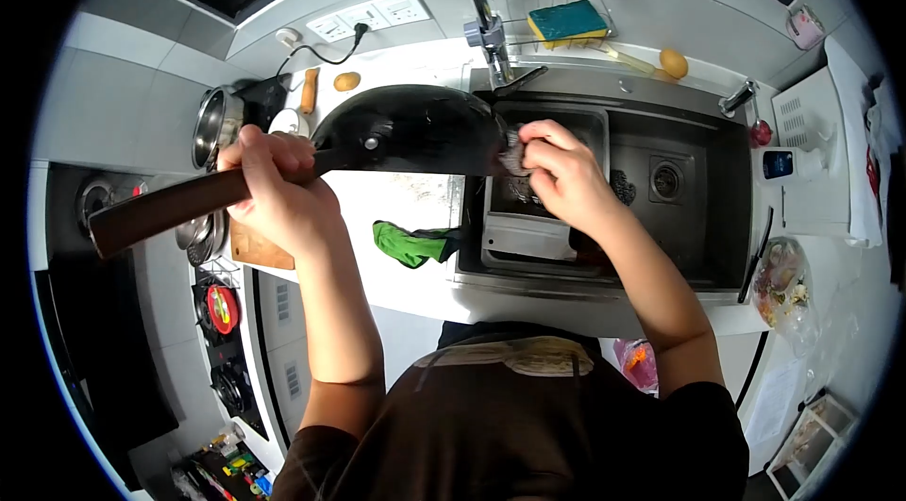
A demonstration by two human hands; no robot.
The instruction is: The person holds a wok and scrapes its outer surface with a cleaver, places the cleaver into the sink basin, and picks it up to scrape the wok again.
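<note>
My left hand (288,194) is wrapped round the brown handle (170,204) of a dark wok (415,128). The wok is raised and tilted on edge over the counter and the left side of the sink (722,237). At its right-hand rim, my right hand (571,175) pinches a grey steel wool scrubber (514,157) against the metal. Part of the scrubber is hidden by my fingers. Below this hand, a rectangular grey basin (533,242) sits inside the sink. Another dark scrubber (623,187) lies to the right of the basin.
A tall faucet (486,34) rises behind the sink, beside a rack with a green-and-yellow sponge (568,22). A green cloth (406,242) lies on the counter left of the sink. Steel pots (215,128) and a wooden board (260,246) stand further left. A plastic bag (783,284) lies right.
</note>
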